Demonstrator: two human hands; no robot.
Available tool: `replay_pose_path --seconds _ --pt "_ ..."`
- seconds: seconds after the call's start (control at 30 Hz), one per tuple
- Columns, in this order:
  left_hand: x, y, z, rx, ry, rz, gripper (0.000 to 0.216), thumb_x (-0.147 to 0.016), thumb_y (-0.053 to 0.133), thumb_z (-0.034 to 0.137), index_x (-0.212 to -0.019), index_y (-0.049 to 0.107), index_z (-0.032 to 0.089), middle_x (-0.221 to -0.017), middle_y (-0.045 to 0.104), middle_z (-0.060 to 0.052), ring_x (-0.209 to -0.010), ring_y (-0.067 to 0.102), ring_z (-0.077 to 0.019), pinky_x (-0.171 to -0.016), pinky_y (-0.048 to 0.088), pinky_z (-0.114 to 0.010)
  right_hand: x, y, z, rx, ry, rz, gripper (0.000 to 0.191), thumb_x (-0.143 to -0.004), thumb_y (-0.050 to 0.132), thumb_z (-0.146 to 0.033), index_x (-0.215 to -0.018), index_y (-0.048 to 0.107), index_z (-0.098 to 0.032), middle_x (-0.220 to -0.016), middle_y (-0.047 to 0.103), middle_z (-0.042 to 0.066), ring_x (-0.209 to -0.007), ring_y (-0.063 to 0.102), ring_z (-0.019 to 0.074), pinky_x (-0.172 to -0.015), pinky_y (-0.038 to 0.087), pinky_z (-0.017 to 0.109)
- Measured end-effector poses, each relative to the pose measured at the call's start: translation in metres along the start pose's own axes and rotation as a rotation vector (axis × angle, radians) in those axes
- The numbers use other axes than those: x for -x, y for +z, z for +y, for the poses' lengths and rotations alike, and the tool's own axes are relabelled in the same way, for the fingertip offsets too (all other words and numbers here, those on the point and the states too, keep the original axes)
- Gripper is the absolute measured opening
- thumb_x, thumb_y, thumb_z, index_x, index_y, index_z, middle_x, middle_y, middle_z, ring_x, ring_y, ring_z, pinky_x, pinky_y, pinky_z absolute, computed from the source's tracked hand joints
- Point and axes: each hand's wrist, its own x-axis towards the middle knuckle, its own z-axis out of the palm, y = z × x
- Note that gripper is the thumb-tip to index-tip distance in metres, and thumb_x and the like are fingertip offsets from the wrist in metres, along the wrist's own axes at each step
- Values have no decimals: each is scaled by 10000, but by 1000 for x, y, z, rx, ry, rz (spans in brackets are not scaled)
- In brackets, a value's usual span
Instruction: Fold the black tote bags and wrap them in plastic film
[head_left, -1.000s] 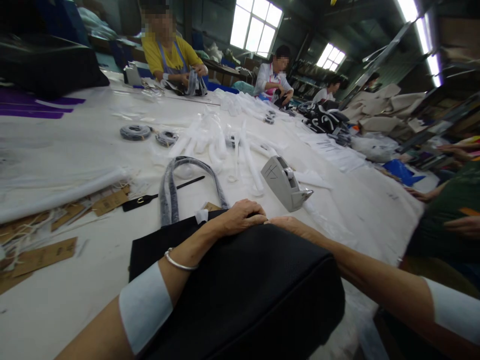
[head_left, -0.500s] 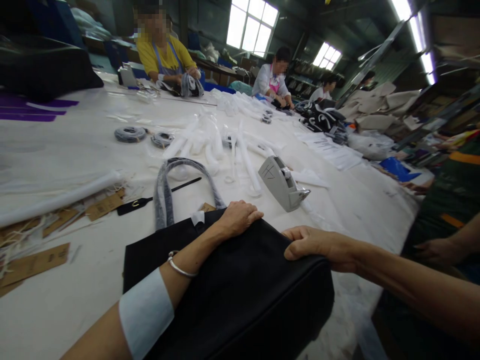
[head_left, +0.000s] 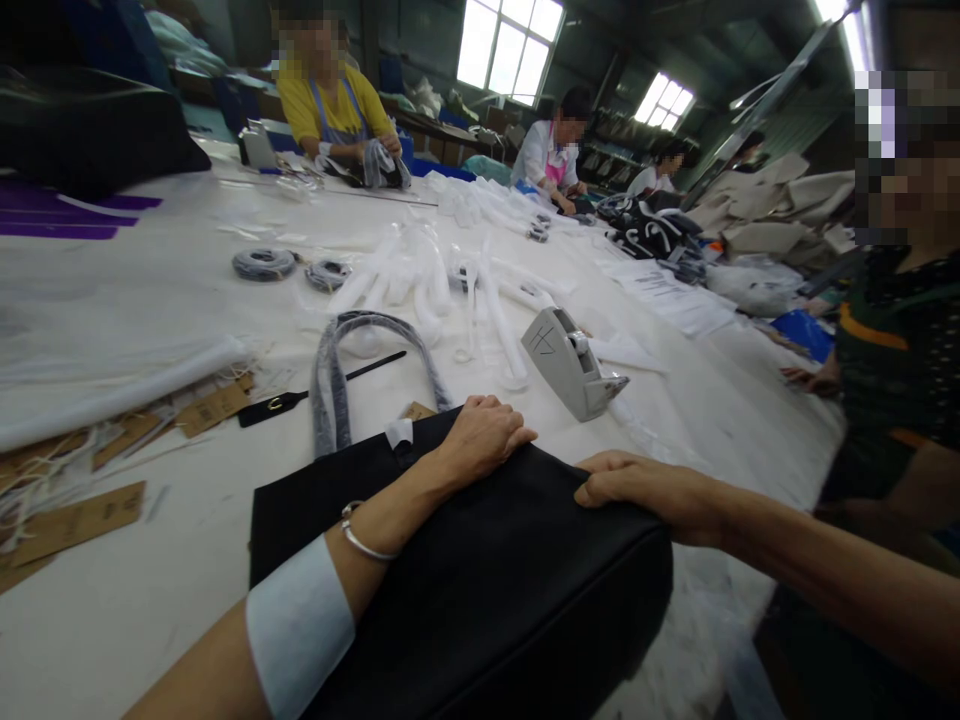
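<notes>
Two hands of ours are on the black bag (head_left: 480, 590), which lies before us on the white table (head_left: 750, 430): our right hand (head_left: 637, 490) pinches its edge between thumb and fingers, while our left hand (head_left: 484, 437) lies over its far edge, fingers bent (whether it grips, we cannot tell). Just past the bag we see looped handles (head_left: 327, 390) in clear wrap, beside a black strap (head_left: 274, 406). Beyond our hands sits a grey tape dispenser (head_left: 564, 362); farther off, a co-worker (head_left: 330, 110) in yellow holds a wrapped bundle (head_left: 384, 165).
</notes>
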Motion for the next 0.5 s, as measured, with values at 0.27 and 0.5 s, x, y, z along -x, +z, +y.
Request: replay_pose_path --seconds 0.27,0.5 --pt "4 -7 5 69 26 202 263 -924 522 422 -873 576 170 -882 628 -39 -888 557 -190 -947 354 -364 -17 -3 52 -489 -63 -160 328 -711 620 -88 -1034 673 -100 -779 707 49 -690 667 128 -654 508 201" --pt "13 -12 19 211 360 93 323 -959 443 425 -793 570 178 -830 594 -33 -812 526 -159 -809 398 -287 -27 -1 82 -776 -11 -73 227 -919 563 -255 -991 679 -73 -823 730 77 -746 685 129 -802 526 236"
